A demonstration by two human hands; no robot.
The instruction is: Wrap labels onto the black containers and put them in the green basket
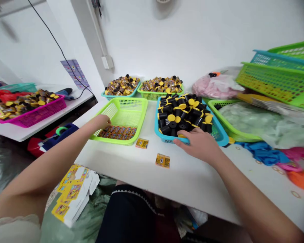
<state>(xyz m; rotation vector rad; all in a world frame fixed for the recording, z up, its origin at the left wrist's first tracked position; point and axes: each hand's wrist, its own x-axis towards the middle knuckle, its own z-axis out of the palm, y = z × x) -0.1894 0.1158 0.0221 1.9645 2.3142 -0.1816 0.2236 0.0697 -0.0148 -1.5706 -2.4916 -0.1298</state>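
My left hand (pixel 101 122) reaches over the left rim of a light green basket (pixel 126 111), its fingers curled down at the end of the rows of labelled canisters (pixel 119 132). What lies between those fingertips is hidden. At the front of a blue basket (pixel 167 138), my right hand (pixel 199 141) has thumb and fingers closed around a black canister with a yellow cap (pixel 181 136). Black canisters (pixel 184 113) with yellow caps heap up in that basket. Two small stacks of printed labels, one nearer the green basket (pixel 142 143) and one closer to me (pixel 162 160), lie on the table.
Behind stand a blue basket (pixel 108 97) and a green basket (pixel 149 96) of labelled canisters. A magenta basket (pixel 30 114) sits on the left table. Stacked baskets (pixel 276 84), plastic bags (pixel 253 116) and coloured balloon-like pieces (pixel 266 153) crowd the right. Printed cardboard (pixel 74 192) lies below the table edge.
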